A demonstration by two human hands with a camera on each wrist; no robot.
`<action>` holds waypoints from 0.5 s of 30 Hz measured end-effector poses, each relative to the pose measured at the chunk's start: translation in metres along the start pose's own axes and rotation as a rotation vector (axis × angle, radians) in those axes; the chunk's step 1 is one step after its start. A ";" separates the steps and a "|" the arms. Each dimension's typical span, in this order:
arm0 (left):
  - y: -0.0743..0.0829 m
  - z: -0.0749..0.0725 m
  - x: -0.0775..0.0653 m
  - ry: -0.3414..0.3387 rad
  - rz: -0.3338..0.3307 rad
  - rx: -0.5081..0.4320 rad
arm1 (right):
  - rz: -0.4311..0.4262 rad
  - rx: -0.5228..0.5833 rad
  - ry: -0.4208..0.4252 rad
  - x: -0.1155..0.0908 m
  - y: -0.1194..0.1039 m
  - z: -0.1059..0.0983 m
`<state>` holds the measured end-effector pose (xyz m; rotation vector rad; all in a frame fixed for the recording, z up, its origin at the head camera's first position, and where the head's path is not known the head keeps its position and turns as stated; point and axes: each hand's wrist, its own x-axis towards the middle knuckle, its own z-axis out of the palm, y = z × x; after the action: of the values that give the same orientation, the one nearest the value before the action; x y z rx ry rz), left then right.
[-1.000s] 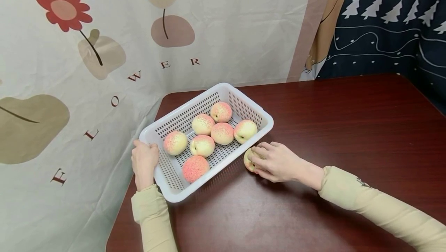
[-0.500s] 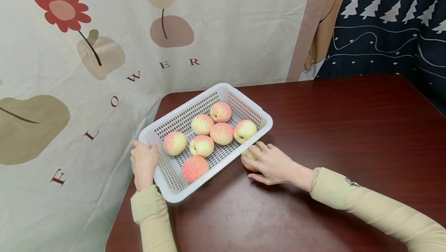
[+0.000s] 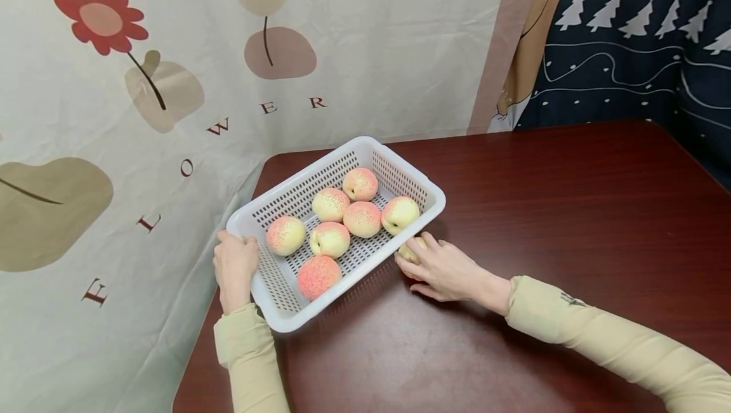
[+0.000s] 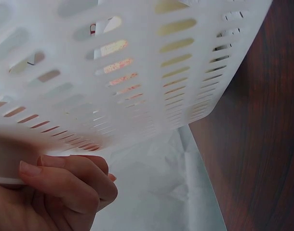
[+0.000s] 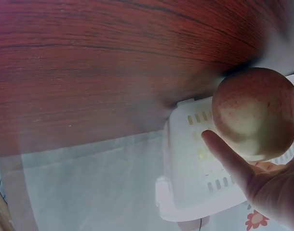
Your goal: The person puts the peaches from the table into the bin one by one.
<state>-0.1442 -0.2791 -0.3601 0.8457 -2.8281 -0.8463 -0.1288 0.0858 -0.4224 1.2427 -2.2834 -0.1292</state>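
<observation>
In the head view a white slotted plastic basket (image 3: 394,254) stands at an angle on the table, with several peaches (image 3: 317,277) inside. My left hand (image 3: 235,267) grips its left end; the left wrist view shows the curled fingers (image 4: 74,180) at the rim beneath the slotted wall (image 4: 152,96). Outside the basket, close against its near right side, my right hand (image 3: 442,270) holds another peach (image 3: 412,249). That pale, pink-flushed peach (image 5: 255,115) shows large in the right wrist view, with the thumb (image 5: 229,156) beside it. Other fingers of that hand are mostly hidden there.
The dark red wooden table (image 3: 571,222) extends to the right and toward the front. Behind and left hangs a pale cloth (image 3: 400,51) printed with flowers and letters. A navy cloth (image 3: 628,77) with white trees hangs at the back right.
My right hand has shifted slightly left with the peach, closer to the basket's side, and its thumb has spread. My left hand and the basket look the same.
</observation>
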 end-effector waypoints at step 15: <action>-0.002 0.001 0.002 -0.001 -0.006 0.002 | -0.062 -0.079 0.091 0.004 0.005 0.014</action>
<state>-0.1451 -0.2807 -0.3620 0.8545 -2.8292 -0.8445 -0.1410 0.0829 -0.4307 1.2537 -2.1422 -0.1802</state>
